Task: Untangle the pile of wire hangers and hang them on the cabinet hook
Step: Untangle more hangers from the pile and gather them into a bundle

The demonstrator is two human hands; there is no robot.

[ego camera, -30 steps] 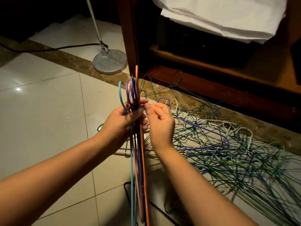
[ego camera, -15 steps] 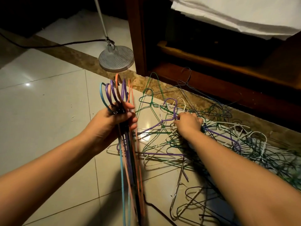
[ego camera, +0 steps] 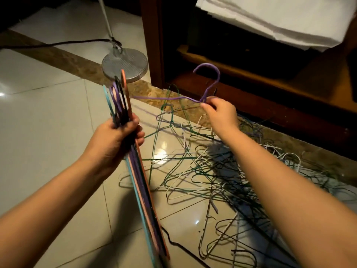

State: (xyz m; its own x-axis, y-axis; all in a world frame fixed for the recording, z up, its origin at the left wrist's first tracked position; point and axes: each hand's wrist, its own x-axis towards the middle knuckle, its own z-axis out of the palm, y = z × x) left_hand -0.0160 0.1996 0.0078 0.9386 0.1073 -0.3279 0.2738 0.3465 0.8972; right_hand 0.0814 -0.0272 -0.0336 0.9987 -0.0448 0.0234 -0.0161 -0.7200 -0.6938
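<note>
A round ribbed metal base (ego camera: 125, 64) sat at upper centre on the glossy pale floor (ego camera: 44, 132), a white pole (ego camera: 105, 18) rising from it. A black cable (ego camera: 58, 43) ran toward the left edge. Folded white sheets (ego camera: 280, 18) filled the upper right.

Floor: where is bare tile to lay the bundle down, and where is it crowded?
Bare tile lies left of the bundle in the left hand, bordered by the brown strip and the lamp base. From the bundle right to the cabinet, the pile of hangers crowds the floor; the right hand holds a purple hanger above it.
</note>
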